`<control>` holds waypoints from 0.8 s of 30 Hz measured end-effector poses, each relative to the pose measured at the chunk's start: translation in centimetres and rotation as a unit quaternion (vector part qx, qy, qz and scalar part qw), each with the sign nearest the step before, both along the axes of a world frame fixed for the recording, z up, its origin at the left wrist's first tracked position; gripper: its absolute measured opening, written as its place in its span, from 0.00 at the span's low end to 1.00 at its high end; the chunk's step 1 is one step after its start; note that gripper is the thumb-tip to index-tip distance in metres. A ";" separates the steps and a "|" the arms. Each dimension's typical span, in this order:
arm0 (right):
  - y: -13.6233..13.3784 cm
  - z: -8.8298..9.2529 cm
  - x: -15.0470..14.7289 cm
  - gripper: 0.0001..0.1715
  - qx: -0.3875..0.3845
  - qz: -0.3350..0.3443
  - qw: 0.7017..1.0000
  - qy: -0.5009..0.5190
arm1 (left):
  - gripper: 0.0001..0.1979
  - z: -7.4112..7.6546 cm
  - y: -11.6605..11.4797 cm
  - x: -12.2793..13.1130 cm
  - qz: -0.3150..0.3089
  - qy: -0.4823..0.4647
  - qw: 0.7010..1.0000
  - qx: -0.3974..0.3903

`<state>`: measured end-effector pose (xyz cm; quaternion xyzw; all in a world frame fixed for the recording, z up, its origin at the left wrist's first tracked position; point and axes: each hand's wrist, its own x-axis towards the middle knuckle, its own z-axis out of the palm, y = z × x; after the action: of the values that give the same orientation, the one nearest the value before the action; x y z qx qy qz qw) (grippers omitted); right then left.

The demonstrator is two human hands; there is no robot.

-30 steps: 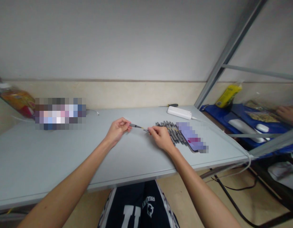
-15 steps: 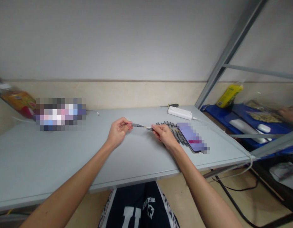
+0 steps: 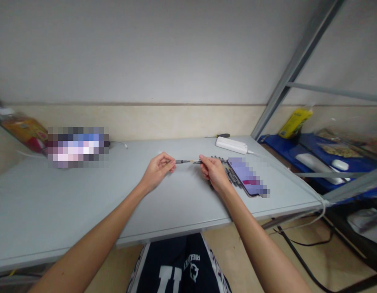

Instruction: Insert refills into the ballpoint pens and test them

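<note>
A thin grey pen (image 3: 185,161) stretches level between my hands, just above the desk. My left hand (image 3: 158,171) pinches its grey barrel end with thumb and fingertips. My right hand (image 3: 213,171) is closed on the other end, where a narrow pale section and a dark piece show; whether this is a refill or a cap I cannot tell. Behind and beside my right hand lies a row of several similar grey pens (image 3: 233,178), partly hidden by that hand. A phone (image 3: 245,173) with a blurred-out screen rests to the right of the row.
A white power strip (image 3: 231,145) with a cable and a screwdriver (image 3: 222,135) lie toward the back of the desk (image 3: 93,203). At left are an orange bottle (image 3: 23,128) and a pixelated object (image 3: 77,148). A metal frame (image 3: 283,97) borders the right side, beyond it a yellow packet (image 3: 296,122).
Both my hands have shifted slightly right with the pen, covering more of the pen row. Another person's hand at the far right has gone out of view.
</note>
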<state>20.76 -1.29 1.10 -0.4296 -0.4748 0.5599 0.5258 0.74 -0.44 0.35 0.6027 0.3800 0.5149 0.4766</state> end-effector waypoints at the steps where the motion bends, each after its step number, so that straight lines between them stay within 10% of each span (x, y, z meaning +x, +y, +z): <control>1: 0.0 0.0 0.0 0.23 0.003 0.004 1.000 -0.008 | 0.14 0.0 0.1 0.0 -0.006 -0.004 1.000 -0.011; 24: 0.1 0.0 -0.1 0.20 -0.035 0.073 0.997 0.019 | 0.15 0.2 -0.5 0.3 0.060 0.058 0.995 0.051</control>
<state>20.71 -1.22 1.12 -0.4007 -0.4750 0.6212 0.4774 1.01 -0.95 0.53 0.6313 0.4161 0.5253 0.3904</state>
